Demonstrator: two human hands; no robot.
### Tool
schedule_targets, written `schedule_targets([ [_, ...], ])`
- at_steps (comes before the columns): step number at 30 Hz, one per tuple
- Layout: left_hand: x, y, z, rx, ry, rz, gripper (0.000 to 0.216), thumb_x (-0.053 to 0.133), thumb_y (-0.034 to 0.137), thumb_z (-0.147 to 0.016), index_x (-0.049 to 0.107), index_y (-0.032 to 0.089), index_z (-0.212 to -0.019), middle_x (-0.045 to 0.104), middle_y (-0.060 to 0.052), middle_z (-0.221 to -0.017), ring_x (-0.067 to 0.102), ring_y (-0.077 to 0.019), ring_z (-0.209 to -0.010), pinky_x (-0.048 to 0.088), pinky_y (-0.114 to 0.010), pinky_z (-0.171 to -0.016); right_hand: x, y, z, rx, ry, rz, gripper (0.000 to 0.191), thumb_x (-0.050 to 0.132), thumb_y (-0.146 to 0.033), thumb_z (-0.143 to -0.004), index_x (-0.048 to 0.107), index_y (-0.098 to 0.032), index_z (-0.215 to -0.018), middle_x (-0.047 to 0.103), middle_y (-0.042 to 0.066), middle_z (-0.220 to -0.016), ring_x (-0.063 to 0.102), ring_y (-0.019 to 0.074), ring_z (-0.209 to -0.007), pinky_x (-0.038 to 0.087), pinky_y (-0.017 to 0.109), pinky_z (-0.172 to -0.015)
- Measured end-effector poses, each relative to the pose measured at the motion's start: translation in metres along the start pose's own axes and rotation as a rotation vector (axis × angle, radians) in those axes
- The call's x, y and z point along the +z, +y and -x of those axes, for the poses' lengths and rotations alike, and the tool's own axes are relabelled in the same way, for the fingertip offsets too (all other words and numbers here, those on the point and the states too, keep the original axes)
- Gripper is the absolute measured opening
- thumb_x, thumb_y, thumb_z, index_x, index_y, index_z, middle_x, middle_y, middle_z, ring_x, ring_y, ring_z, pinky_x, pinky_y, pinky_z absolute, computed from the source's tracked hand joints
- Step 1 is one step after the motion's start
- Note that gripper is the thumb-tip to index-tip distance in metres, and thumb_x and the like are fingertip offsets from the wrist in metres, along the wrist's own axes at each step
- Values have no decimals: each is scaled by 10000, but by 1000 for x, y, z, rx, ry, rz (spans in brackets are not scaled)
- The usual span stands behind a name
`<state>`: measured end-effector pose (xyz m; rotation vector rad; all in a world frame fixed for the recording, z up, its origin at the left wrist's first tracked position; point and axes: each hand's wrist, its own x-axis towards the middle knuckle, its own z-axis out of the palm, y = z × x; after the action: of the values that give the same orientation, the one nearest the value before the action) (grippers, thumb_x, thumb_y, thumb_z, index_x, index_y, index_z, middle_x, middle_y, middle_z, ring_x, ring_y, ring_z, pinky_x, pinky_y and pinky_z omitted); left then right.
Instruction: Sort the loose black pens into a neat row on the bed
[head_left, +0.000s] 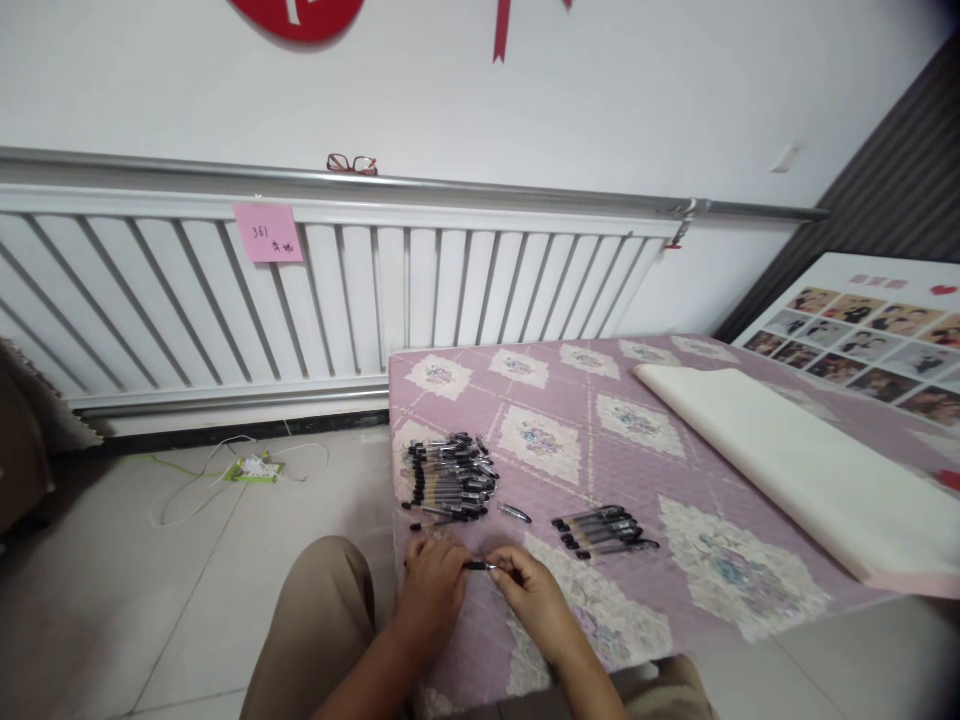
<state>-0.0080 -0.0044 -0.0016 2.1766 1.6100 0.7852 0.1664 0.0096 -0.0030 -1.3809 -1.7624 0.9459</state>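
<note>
Close to the front left of the patterned cloth, my left hand (433, 590) is closed around a black pen (475, 566). My right hand (531, 592) pinches the silvery end of the same pen from the other side, and the fingers hide much of it. Just beyond my left hand lies a large pile of black pens (450, 482), roughly side by side. A single short, silver and black pen part (514, 513) rests between the groups. To the right, several capped pens (604, 530) form a smaller bunch.
A purple floral cloth (517, 505) covers the surface. A folded cream sheet (765, 465) lies at right, near a photo board (862, 330). Behind stands a white radiator (420, 280) with glasses (352, 164) on its pipe. A power strip (255, 468) sits on the floor.
</note>
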Motion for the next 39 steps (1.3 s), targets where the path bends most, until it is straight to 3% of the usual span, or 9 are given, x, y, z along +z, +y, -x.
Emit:
schedule_targets([
  [11, 2, -2, 1, 23, 28, 22, 240, 475, 97, -830, 636, 248, -924, 644, -3, -915, 551, -198, -923, 349, -400, -890, 0, -8, 1, -72, 17, 93, 142, 504, -288, -816, 621, -208, -807, 629, 22, -775, 581, 179, -760, 443, 278, -706],
  [17, -1, 0, 1, 0, 43, 31, 237, 490, 97, -820, 641, 246, -925, 650, -2, -918, 557, -200, -924, 352, -395, -893, 5, -10, 2, -115, 47, 199, 281, 433, -358, -882, 570, -207, -688, 576, 19, -703, 562, 178, -709, 421, 280, -661],
  [23, 1, 0, 1, 0, 37, 6, 251, 467, 92, -820, 638, 243, -925, 649, -8, -919, 552, -200, -912, 368, -391, -874, 6, -6, 4, -58, 87, 98, 188, 529, -319, -824, 601, -209, -958, 589, 5, -755, 559, 164, -705, 437, 261, -669],
  [26, 1, -1, 1, 7, 37, 7, 246, 455, 109, -836, 638, 249, -923, 643, -7, -916, 550, -197, -907, 373, -387, -866, 4, -11, 4, -72, 55, 104, 142, 518, -317, -826, 613, -211, -818, 582, 5, -723, 552, 165, -694, 428, 258, -650],
  [29, 0, -1, 1, 15, 43, 20, 251, 452, 106, -836, 634, 247, -936, 641, -7, -932, 547, -197, -919, 368, -392, -876, 3, -16, 3, -82, 46, 115, 222, 483, -346, -850, 592, -208, -715, 591, 20, -728, 561, 178, -730, 427, 270, -677],
  [34, -2, 1, 1, 5, 34, 19, 254, 455, 100, -828, 637, 240, -938, 641, -12, -929, 545, -200, -925, 364, -394, -887, 5, -12, 3, -42, 65, 97, 166, 529, -336, -813, 620, -214, -880, 582, 8, -724, 552, 177, -705, 430, 272, -661],
  [39, -2, 1, 1, 7, 39, 25, 258, 443, 107, -842, 642, 240, -938, 643, -13, -927, 546, -192, -922, 363, -385, -896, 4, -13, 3, -78, 35, 119, 225, 483, -351, -849, 605, -205, -730, 580, 17, -721, 555, 177, -723, 424, 272, -672],
])
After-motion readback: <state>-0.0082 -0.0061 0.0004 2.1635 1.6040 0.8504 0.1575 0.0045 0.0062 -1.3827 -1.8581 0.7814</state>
